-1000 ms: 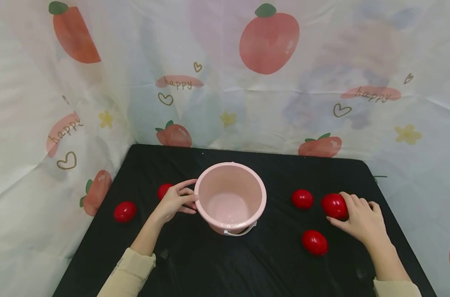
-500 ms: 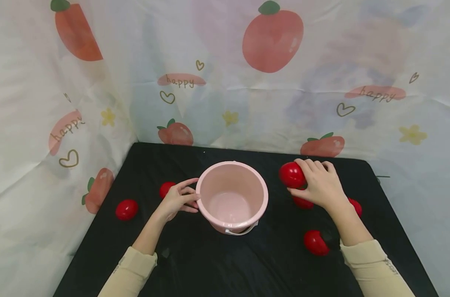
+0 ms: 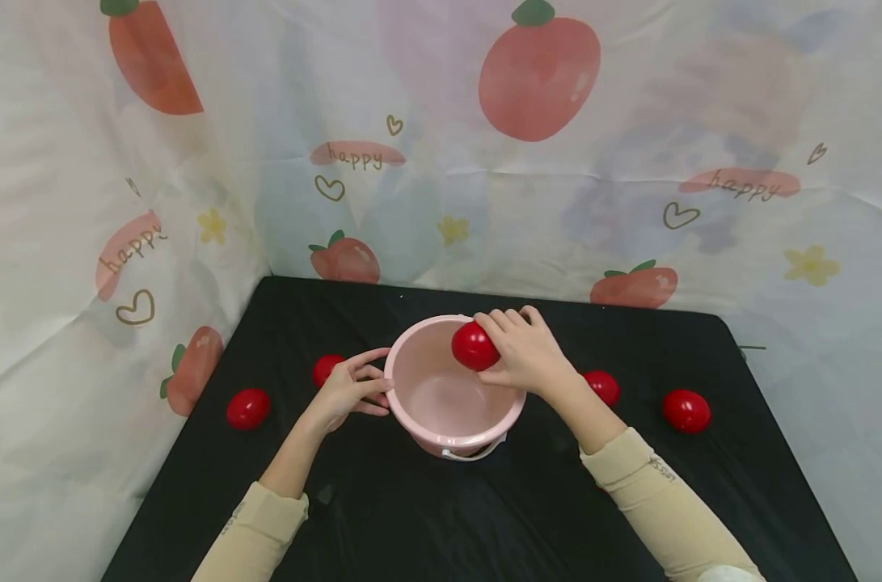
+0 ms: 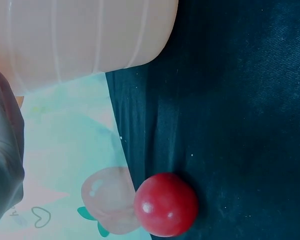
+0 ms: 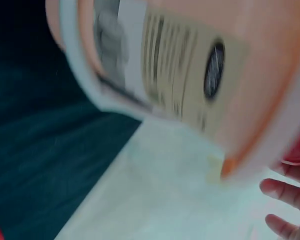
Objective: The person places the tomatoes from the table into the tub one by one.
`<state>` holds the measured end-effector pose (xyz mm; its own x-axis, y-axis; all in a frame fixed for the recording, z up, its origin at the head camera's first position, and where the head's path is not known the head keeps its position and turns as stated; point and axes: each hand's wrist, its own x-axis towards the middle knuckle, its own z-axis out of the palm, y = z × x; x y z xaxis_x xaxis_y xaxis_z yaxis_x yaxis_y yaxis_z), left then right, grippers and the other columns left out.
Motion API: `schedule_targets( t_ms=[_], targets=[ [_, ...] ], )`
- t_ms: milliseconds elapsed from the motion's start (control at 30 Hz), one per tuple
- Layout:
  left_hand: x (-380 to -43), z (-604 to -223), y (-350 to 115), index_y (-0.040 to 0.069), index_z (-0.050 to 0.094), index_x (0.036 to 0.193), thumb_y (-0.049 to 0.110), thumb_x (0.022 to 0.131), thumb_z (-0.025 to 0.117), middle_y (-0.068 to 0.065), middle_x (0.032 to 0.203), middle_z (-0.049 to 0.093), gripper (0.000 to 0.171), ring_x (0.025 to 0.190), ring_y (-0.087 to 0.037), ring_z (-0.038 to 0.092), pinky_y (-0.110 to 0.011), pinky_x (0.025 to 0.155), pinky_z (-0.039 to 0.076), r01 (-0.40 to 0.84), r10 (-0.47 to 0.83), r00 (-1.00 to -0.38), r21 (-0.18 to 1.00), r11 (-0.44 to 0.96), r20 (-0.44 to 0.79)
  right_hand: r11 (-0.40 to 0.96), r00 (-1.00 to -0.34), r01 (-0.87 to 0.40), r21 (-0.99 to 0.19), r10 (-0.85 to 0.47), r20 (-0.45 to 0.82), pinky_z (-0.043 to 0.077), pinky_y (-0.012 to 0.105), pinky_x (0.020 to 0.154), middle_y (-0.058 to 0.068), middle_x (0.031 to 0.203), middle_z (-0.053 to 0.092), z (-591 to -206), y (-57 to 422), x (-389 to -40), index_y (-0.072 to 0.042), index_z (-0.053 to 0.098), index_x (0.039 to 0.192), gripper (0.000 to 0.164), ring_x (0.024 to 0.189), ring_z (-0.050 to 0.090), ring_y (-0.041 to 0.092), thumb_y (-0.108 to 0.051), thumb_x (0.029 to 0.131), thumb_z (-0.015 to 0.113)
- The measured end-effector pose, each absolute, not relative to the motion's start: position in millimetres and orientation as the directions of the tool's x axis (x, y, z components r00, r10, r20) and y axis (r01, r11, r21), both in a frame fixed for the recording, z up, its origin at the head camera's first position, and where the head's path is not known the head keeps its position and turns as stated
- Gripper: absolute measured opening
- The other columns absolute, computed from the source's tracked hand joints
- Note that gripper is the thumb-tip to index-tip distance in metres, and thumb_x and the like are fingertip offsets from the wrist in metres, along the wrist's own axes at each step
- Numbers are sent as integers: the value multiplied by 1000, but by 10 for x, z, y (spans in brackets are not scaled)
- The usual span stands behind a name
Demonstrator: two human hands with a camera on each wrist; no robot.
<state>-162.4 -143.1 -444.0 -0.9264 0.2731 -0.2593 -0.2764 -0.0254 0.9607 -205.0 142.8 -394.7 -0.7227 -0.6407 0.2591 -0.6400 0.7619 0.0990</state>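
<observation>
The right hand grips a red ball over the mouth of the pink bucket, toward its far right side. The left hand, fingers spread and fairly straight, touches the bucket's left side at the rim. A white handle hangs on the bucket's near side. The right wrist view shows a label on its wall, too blurred for me to read surely. Left of the bucket lie a near ball, partly behind the left hand, and an outer ball. Right of it are a half-hidden ball behind the right forearm and a farther ball. Black cloth spreads beneath the bucket; a fruit-printed backdrop rises behind it.
</observation>
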Motion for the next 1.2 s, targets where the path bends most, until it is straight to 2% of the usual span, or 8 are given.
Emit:
schedule_targets(
  t_ms=[300,467,800,1200],
  targets=[
    [-1625,-4453,-1432,7,39,136,2,82,65,-10,86,60,60,61,-20,64,-41,63,56,-267,277,-926,964,-5,-255,704,-694,-701,113,-711,116,37,45,94,7,115,53,-4187,1013,-2089,-11,46,128,78,108,47,23,-43,63,75],
    [-1615,-4436,-1430,7,40,136,3,82,65,-11,87,60,59,62,-20,65,-40,64,56,-262,272,-928,965,8,-254,676,-675,-726,125,-736,61,39,45,92,7,115,53,-4295,872,-2081,-9,46,128,74,104,48,23,-40,67,74],
    [-1619,-4434,-1433,8,39,136,4,83,65,-12,89,60,59,63,-20,65,-40,64,56,-259,272,-928,966,18,-254,586,-654,-723,366,-751,-91,41,36,84,4,114,53,-4446,608,-2048,-12,44,127,69,99,51,18,-48,73,69],
    [-1599,-4416,-1424,9,37,138,4,84,63,-9,87,60,60,63,-20,65,-41,64,56,-262,273,-928,965,8,-254,544,-705,-701,461,-629,-329,38,33,88,0,123,46,-4553,486,-2008,-17,35,134,75,106,48,16,-53,75,65]
  ],
)
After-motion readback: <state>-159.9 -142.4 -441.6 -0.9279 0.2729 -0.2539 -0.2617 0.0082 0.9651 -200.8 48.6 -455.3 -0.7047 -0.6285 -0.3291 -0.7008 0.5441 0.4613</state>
